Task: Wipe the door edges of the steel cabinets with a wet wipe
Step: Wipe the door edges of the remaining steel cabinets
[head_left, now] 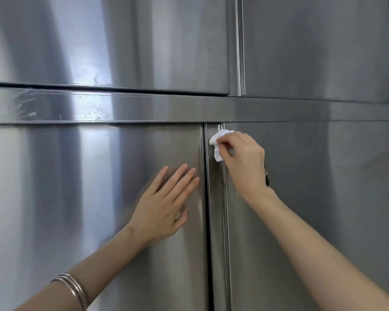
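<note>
From the head camera, the right hand (243, 158) pinches a crumpled white wet wipe (218, 143) against the door edge (222, 176) near its top. The left hand (164, 203) lies flat, fingers straight, on the lower left door (76, 198).

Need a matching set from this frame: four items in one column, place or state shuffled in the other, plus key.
Column one
1. left hand
2. right hand
3. wet wipe
4. bangles

Column two
A. white, crumpled, near the top of the vertical strip between the two lower doors
B. silver, round the left wrist
C. fingers straight, over the lower left door
D. pinches the wipe

Pairs: 1-C, 2-D, 3-A, 4-B
</note>
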`<action>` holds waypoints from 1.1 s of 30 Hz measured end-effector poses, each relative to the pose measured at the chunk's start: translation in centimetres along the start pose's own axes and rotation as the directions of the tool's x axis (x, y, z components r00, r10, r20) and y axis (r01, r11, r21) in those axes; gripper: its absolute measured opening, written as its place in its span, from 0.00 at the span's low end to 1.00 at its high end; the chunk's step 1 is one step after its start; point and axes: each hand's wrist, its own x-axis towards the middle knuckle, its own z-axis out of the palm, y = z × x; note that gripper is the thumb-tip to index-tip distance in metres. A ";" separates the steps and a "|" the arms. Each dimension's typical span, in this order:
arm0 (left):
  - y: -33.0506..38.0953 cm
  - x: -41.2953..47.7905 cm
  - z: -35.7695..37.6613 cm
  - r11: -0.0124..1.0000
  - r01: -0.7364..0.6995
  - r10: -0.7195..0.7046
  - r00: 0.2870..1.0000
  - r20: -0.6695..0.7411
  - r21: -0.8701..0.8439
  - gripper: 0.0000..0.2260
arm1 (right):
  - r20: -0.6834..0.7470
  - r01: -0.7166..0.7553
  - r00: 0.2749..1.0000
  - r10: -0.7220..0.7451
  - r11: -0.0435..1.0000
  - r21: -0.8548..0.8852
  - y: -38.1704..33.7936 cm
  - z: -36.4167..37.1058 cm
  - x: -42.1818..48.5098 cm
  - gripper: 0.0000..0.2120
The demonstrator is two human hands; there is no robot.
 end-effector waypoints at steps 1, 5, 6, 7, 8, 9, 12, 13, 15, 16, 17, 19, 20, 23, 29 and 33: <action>-0.4 0.7 0.0 1.000 0.020 -0.020 1.000 -0.008 -0.002 0.29 | -0.021 0.024 0.999 -0.024 1.000 0.003 0.0 0.5 0.5 0.03; -1.0 1.8 0.7 0.999 0.044 -0.043 0.998 -0.053 0.009 0.29 | -0.065 0.119 0.991 -0.117 0.992 0.029 0.6 1.5 -0.7 0.06; -1.0 1.8 1.0 0.999 0.039 -0.037 0.997 -0.064 0.019 0.29 | -0.053 0.159 0.986 -0.157 0.987 0.028 1.2 1.5 -1.4 0.08; -1.0 1.8 1.2 0.999 0.031 -0.028 0.997 -0.071 0.038 0.30 | -0.036 0.203 0.979 -0.202 0.979 0.014 1.8 1.5 -2.0 0.10; -1.0 1.8 1.5 0.998 0.024 -0.019 0.997 -0.080 0.062 0.30 | -0.019 0.243 0.970 -0.243 0.970 -0.005 2.5 1.5 -2.3 0.11; -1.1 1.8 1.7 0.997 0.021 -0.015 0.996 -0.087 0.078 0.31 | -0.011 0.270 0.963 -0.270 0.963 -0.019 3.0 1.6 -2.4 0.12; -1.0 1.9 1.9 0.998 0.019 -0.014 0.997 -0.075 0.064 0.32 | -0.010 0.290 0.956 -0.292 0.955 -0.065 3.5 2.0 -1.8 0.14; -0.9 1.9 2.0 0.999 0.021 -0.017 0.997 -0.075 0.050 0.32 | -0.016 0.298 0.954 -0.300 0.950 -0.095 3.5 2.2 -1.8 0.15; -0.8 1.8 1.9 0.999 0.034 -0.032 0.997 -0.076 0.020 0.32 | -0.028 0.285 0.956 -0.291 0.951 -0.123 3.0 2.5 -1.8 0.15; -0.9 1.9 1.7 0.999 0.037 -0.035 0.996 -0.077 0.016 0.32 | -0.034 0.270 0.961 -0.276 0.955 -0.125 2.7 2.5 -1.7 0.14; -1.0 2.1 1.6 0.999 0.037 -0.035 0.996 -0.084 0.027 0.31 | -0.041 0.256 0.964 -0.263 0.959 -0.126 2.5 2.5 -1.5 0.13; -1.1 2.0 1.3 0.998 0.037 -0.032 0.994 -0.101 0.051 0.30 | -0.034 0.236 0.970 -0.240 0.966 -0.102 2.3 2.1 -1.4 0.11; -1.0 2.0 1.3 0.998 0.040 -0.035 0.994 -0.106 0.047 0.30 | -0.026 0.232 0.972 -0.234 0.970 -0.076 2.3 1.8 -1.6 0.11; -0.8 1.9 1.3 0.999 0.052 -0.051 0.992 -0.113 0.009 0.30 | -0.032 0.217 0.976 -0.217 0.976 -0.028 2.2 1.5 -2.3 0.09; -0.9 2.0 1.2 0.997 0.073 -0.071 0.993 -0.097 0.020 0.31 | -0.008 0.159 0.987 -0.159 0.987 0.035 1.7 2.5 0.1 0.17; -0.7 2.0 0.8 0.996 0.087 -0.087 0.994 -0.063 0.001 0.30 | 0.061 0.207 0.976 -0.208 0.978 0.021 2.3 2.0 -2.6 0.19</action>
